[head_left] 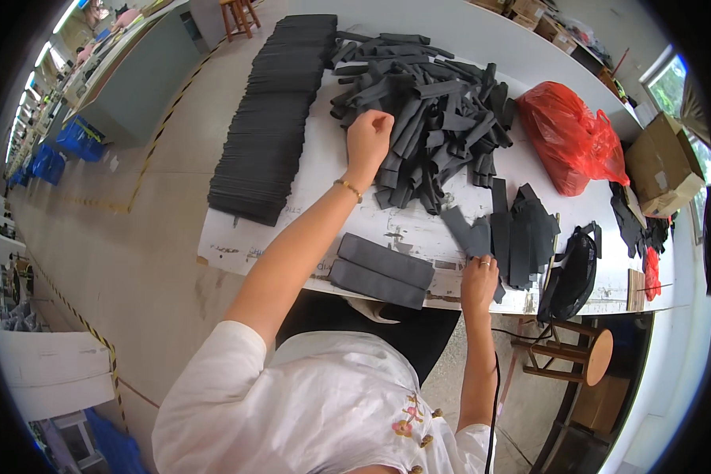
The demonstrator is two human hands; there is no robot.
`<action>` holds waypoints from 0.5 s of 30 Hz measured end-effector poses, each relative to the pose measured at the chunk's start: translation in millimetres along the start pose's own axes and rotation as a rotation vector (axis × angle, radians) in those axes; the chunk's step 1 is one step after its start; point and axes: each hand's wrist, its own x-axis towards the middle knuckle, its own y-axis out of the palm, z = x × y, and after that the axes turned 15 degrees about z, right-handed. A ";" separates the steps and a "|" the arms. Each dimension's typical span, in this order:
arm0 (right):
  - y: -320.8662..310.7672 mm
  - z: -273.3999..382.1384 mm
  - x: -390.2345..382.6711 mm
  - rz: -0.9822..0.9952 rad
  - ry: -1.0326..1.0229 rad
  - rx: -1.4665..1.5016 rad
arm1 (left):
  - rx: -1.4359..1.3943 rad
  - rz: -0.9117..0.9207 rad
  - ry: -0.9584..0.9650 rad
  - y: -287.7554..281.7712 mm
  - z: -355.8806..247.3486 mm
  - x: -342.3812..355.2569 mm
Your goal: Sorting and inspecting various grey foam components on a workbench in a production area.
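Note:
My left hand (369,142) is raised over the heap of loose dark grey fabric strips (442,103), fingers curled together; what they hold, if anything, is hidden. My right hand (480,276) grips a grey strip (470,231) near the front edge of the white worktable (237,245). A long, neatly layered row of dark strips (268,110) lies at the left. Two flat strips (381,271) lie side by side at the front, and a small stack of flat dark pieces (525,233) is just right of my right hand.
On the table's right are a red plastic bag (569,134), a black bag (569,276) and a cardboard box (662,166). A wooden stool (596,353) stands below at the right. Blue bins (79,141) and a grey counter (134,71) are across the floor at the left.

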 end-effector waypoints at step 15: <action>-55.0 -13.5 -11.2 -0.222 -0.109 0.806 | -0.701 0.557 -0.731 6.2 14.9 13.4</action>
